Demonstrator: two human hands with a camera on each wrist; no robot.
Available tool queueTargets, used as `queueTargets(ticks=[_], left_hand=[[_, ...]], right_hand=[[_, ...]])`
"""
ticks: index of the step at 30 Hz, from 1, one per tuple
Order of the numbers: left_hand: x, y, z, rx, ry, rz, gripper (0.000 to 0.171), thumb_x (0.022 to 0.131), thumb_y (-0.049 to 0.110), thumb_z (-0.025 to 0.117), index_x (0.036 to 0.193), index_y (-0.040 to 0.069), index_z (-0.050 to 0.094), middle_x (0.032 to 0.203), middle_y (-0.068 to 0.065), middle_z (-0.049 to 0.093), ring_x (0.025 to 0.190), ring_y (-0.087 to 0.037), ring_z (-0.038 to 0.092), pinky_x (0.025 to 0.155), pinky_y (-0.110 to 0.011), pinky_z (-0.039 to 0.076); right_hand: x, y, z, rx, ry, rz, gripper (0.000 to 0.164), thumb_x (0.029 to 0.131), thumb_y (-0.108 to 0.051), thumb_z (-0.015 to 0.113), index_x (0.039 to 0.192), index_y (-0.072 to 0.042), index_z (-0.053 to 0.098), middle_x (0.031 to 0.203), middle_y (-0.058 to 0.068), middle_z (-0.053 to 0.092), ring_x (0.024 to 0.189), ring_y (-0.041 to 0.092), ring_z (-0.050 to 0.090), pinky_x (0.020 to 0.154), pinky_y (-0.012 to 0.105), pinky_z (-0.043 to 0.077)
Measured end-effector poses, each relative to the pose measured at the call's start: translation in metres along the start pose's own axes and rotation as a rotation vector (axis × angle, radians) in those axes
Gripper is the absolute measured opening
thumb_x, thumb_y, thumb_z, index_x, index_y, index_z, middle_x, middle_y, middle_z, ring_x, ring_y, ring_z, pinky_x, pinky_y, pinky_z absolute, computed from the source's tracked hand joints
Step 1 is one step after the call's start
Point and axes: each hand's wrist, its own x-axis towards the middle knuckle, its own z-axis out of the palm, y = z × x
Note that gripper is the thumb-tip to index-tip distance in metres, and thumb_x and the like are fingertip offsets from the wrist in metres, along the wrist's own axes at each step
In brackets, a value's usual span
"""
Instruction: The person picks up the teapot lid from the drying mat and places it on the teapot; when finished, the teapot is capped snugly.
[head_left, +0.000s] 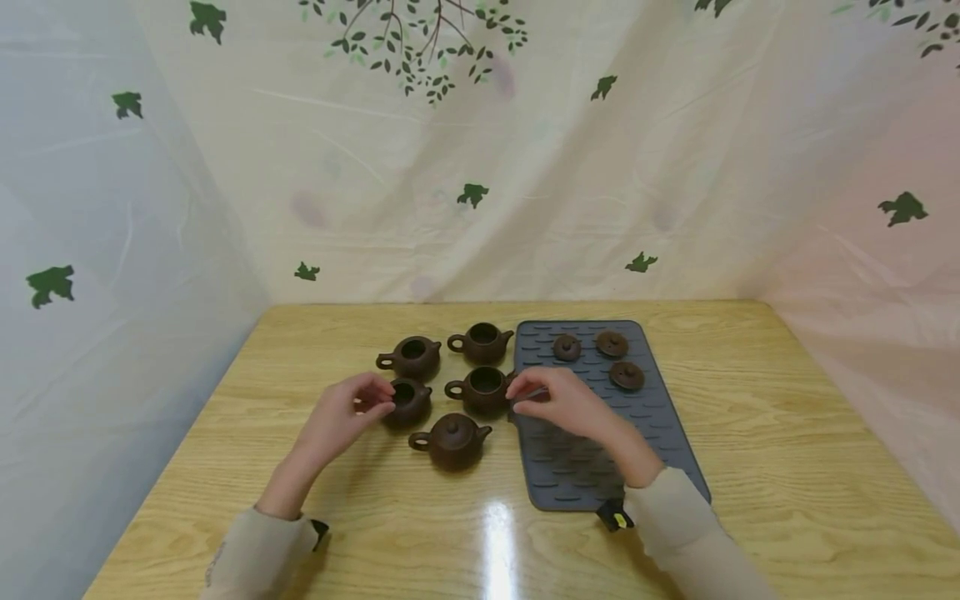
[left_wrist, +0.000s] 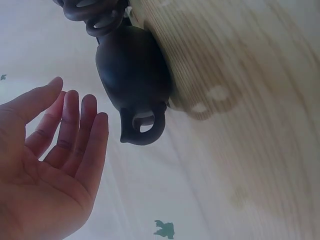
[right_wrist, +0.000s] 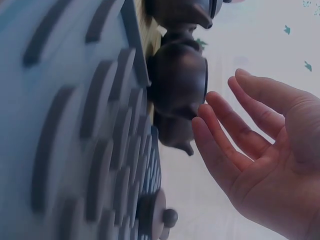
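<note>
My left hand [head_left: 345, 418] hovers by the handle side of an open dark brown teapot [head_left: 408, 404], fingers loosely bent and holding nothing. In the left wrist view, a gap separates that hand [left_wrist: 60, 155] from a teapot handle [left_wrist: 145, 137]. Bent fingers of my right hand [head_left: 564, 402] are beside the spout of another lidless teapot [head_left: 487, 390]; in the right wrist view the fingertips [right_wrist: 204, 127] overlap a spout, and contact cannot be told. Nearest the person stands a teapot with its lid on [head_left: 455, 440]. Two more lidless teapots, one left [head_left: 414, 357] and one right [head_left: 482, 342], stand behind.
A dark grey ridged mat [head_left: 577, 492] lies at the right of the teapots. Three loose lids rest on its far part: a small one [head_left: 567, 347], one beside it [head_left: 612, 343] and one nearer [head_left: 626, 376]. A printed curtain [head_left: 360, 208] hangs behind the wooden table [head_left: 420, 533].
</note>
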Motion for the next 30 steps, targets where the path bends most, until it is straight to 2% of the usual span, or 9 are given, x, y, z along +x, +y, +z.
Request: queueTargets(ticks=[10, 18, 24, 30], left_hand=[[0.000, -0.006, -0.002, 0.000, 0.043, -0.012, 0.015, 0.090, 0.007, 0.073, 0.104, 0.005, 0.069, 0.099, -0.008, 0.072, 0.092, -0.021, 0.068, 0.086, -0.043, 0.058], [-0.001, -0.008, -0.004, 0.027, 0.079, -0.022, 0.017, 0.090, 0.008, 0.073, 0.106, 0.005, 0.069, 0.108, -0.013, 0.069, 0.099, -0.028, 0.067, 0.081, -0.041, 0.060], [-0.001, -0.011, -0.006, 0.054, 0.101, -0.030, 0.018, 0.089, 0.007, 0.074, 0.106, 0.004, 0.069, 0.110, -0.014, 0.067, 0.103, -0.032, 0.064, 0.085, -0.045, 0.059], [0.000, -0.015, -0.006, 0.105, 0.087, -0.045, 0.019, 0.089, 0.008, 0.074, 0.106, 0.005, 0.069, 0.110, -0.014, 0.067, 0.103, -0.032, 0.064, 0.091, -0.049, 0.057]], right_hand=[[-0.012, 0.010, -0.015, -0.001, 0.055, 0.051, 0.018, 0.094, -0.013, 0.068, 0.111, -0.006, 0.070, 0.112, 0.007, 0.071, 0.106, 0.024, 0.067, 0.090, 0.040, 0.056], [-0.019, 0.016, -0.023, -0.045, 0.126, 0.105, 0.016, 0.094, -0.014, 0.069, 0.109, -0.009, 0.070, 0.114, 0.007, 0.070, 0.105, 0.024, 0.067, 0.092, 0.046, 0.055], [-0.021, 0.024, -0.027, -0.048, 0.191, 0.152, 0.018, 0.094, -0.012, 0.068, 0.111, -0.007, 0.070, 0.115, 0.010, 0.070, 0.107, 0.028, 0.066, 0.095, 0.048, 0.055], [-0.022, 0.031, -0.031, -0.062, 0.256, 0.173, 0.018, 0.094, -0.011, 0.068, 0.111, -0.004, 0.069, 0.112, 0.013, 0.071, 0.108, 0.032, 0.066, 0.092, 0.047, 0.056]])
